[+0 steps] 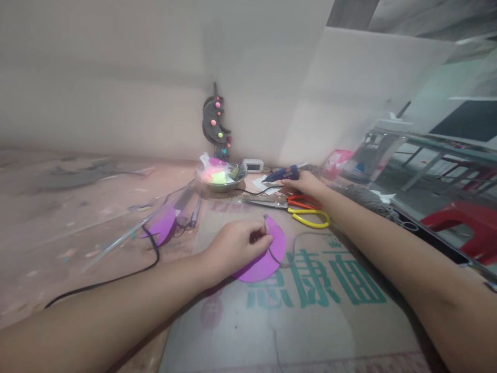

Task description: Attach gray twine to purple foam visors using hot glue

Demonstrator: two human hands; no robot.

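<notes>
My left hand (pixel 237 245) is closed in a pinch on a thin grey cord (pixel 292 247), pressing its end against a purple foam half-disc (pixel 264 261) that lies on flattened cardboard (pixel 310 311). My right hand (pixel 305 183) reaches far forward and curls around a dark blue glue gun (pixel 280 174) lying near the wall. Just in front of that hand lie orange-handled scissors (pixel 305 201) and yellow-handled scissors (pixel 310 217).
A bowl (pixel 221 178) with bright foam pieces stands at the back. Behind it a dark crescent ornament with coloured balls (pixel 215 122) leans in the corner. Another purple foam piece (pixel 163 225), a black cable (pixel 116 277) and a coil of grey cord (pixel 368 199) lie around.
</notes>
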